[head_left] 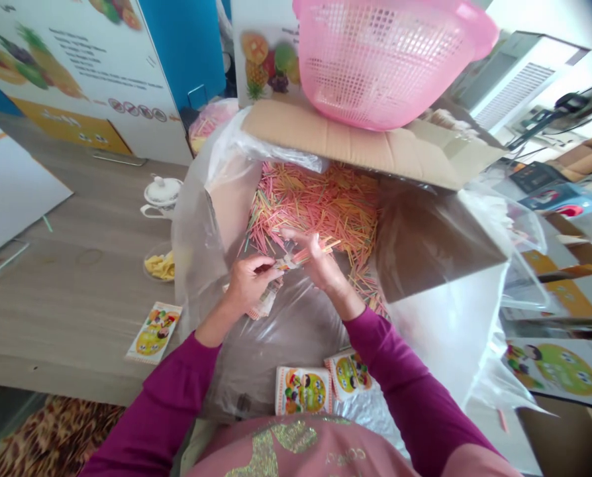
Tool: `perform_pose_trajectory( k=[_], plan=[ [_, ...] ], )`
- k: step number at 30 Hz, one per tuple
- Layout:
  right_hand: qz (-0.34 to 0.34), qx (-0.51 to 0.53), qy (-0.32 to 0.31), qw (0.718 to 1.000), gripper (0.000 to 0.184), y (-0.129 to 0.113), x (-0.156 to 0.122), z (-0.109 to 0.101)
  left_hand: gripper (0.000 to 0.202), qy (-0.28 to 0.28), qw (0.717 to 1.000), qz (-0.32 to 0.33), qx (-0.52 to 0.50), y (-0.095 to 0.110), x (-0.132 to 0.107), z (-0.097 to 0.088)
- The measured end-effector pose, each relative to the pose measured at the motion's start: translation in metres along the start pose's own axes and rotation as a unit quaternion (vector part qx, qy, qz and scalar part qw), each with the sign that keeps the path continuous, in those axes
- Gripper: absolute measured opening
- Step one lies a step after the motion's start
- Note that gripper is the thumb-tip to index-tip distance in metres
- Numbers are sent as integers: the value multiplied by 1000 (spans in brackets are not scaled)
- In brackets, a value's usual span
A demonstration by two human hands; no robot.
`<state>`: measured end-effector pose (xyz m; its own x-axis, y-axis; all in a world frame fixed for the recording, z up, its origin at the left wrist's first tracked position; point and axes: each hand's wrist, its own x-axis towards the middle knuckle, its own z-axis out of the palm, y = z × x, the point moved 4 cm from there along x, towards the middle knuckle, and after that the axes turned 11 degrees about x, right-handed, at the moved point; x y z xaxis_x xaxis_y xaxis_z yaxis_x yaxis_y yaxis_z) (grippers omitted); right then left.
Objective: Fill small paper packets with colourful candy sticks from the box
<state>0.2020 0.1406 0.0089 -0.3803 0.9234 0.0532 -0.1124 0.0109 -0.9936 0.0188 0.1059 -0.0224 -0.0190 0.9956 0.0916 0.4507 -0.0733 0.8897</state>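
My left hand [249,285] grips a small printed paper packet [265,299] at the edge of a clear plastic liner [211,218]. My right hand [316,257] pinches a small bunch of coloured sticks [300,257] just beside the left hand, and the bunch reaches toward the packet. Below and ahead of both hands, a large heap of thin pink, yellow and green sticks [316,205] fills a cardboard box lined with the plastic. Two more printed packets [303,391] lie near my lap.
A pink plastic basket [380,59] rests on the raised cardboard flap [345,139]. To the left, a wooden table [67,298] holds a white lidded pot [161,195], a glass dish of yellow food [159,265] and a printed packet [154,332]. Fruit-printed boards stand behind.
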Motion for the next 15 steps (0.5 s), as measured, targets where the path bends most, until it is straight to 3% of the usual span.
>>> perform_pose_trajectory(
  k=[6, 10, 15],
  plan=[
    [3, -8, -20, 1000, 85, 9, 17, -4, 24, -41, 991, -57, -115, 4, 14, 14],
    [-2, 43, -74, 996, 79, 1, 20, -10, 31, -44, 981, -82, -168, -2, 25, 23],
    [-62, 102, -34, 992, 83, -10, 22, -10, 43, -85, 953, -131, -258, -2, 41, 42]
  ],
)
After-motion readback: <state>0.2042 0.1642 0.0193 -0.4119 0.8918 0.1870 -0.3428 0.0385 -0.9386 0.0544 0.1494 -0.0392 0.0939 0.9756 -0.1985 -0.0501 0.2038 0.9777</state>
